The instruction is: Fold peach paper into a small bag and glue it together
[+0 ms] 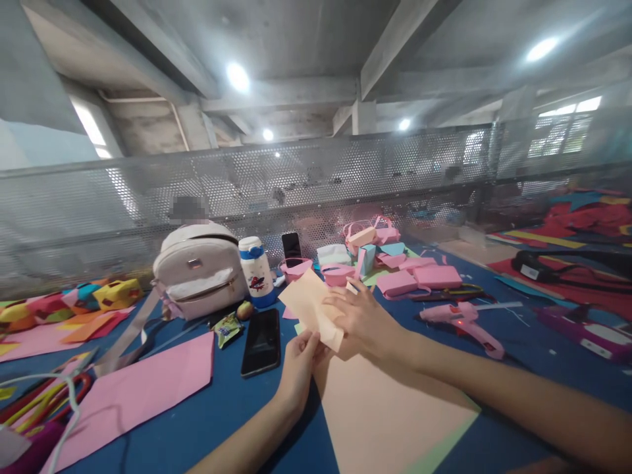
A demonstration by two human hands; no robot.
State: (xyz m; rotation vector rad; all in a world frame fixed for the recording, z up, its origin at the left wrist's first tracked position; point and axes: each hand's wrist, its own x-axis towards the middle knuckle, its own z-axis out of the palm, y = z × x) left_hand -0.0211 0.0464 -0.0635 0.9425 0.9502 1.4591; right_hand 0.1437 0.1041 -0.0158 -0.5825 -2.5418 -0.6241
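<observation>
A small sheet of pale orange paper (310,297), creased and partly bent, is held up between my two hands. My left hand (299,365) pinches its lower edge between thumb and fingers. On its right side lies my right hand (368,319), fingers bent over the paper, with part of the grip hidden. Below them, a large pale orange sheet (390,415) rests on the blue table, and a green sheet (447,447) shows from under its edge.
A black phone (261,342), a snack packet (227,329), a bottle (257,273) and a white backpack (200,270) stand left of centre. Pink paper (148,388) lies further left. To the right are a pink glue gun (464,319) and folded pink paper pieces (437,276).
</observation>
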